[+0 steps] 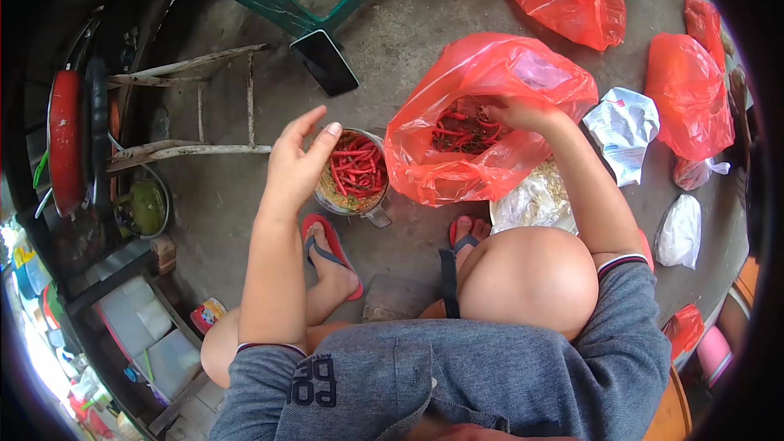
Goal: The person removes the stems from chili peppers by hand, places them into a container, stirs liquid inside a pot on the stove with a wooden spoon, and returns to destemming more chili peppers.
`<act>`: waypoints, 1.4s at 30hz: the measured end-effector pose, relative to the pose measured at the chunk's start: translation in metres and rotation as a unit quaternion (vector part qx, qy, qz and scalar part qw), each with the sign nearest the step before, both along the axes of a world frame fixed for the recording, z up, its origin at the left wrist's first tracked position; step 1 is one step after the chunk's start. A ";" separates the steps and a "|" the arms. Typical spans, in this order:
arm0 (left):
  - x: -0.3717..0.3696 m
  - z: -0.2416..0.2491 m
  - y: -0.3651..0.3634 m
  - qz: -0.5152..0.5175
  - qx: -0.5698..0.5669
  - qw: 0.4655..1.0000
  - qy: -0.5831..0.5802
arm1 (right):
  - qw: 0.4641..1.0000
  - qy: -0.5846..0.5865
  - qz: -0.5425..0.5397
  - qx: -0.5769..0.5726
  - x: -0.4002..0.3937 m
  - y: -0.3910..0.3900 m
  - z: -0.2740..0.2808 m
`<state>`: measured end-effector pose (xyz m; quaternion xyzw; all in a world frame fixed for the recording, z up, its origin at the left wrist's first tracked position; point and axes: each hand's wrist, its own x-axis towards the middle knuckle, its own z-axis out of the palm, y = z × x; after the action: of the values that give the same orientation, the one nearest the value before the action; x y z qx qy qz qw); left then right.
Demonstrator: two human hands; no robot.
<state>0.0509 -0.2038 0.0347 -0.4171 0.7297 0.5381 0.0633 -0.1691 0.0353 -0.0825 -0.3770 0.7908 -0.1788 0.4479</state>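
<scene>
My left hand [300, 155] is held open at the left rim of a metal pot [377, 211], its thumb and fingers apart. Red chillies [358, 167] lie in the pot on top of something pale and yellowish. To the right, a red plastic bag [416, 131] stands with its mouth wide open, and more red chillies [465, 129] with dark stems show inside it. My right hand [523, 113] reaches into this bag at the chillies' right edge. Its fingertips are partly hidden among the chillies, so what they grip cannot be made out.
A phone [325, 62] lies on the floor beside a green plastic stool [359, 2]. Wooden rungs [250, 98] stand at the left. Red bags [690, 98], crumpled paper [625, 132] and a white bag [679, 231] lie at the right. Clear plastic [535, 200] rests by my knee.
</scene>
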 end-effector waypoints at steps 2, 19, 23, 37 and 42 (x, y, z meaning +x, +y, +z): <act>-0.006 0.008 0.000 -0.025 -0.125 0.978 0.166 | 0.998 -0.001 -0.044 0.033 -0.005 -0.004 0.008; -0.033 -0.063 0.121 -0.639 -0.173 0.747 -0.065 | 0.991 0.029 0.082 0.106 0.017 0.000 -0.041; -0.032 -0.055 0.113 -0.651 -0.205 0.731 -0.010 | 0.930 -0.028 0.306 0.201 0.047 -0.032 -0.061; -0.049 -0.025 0.101 -0.602 -0.133 0.783 -0.078 | 0.982 0.169 -0.068 -0.044 -0.004 -0.015 -0.020; -0.056 -0.046 0.092 -0.484 -0.150 0.859 -0.074 | 0.997 0.015 -0.079 -0.012 0.012 -0.042 -0.034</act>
<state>-0.0046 -0.1123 -0.0114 -0.0547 0.9047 0.2910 0.3062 -0.1576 -0.0069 -0.1161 -0.3216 0.8226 -0.2173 0.4157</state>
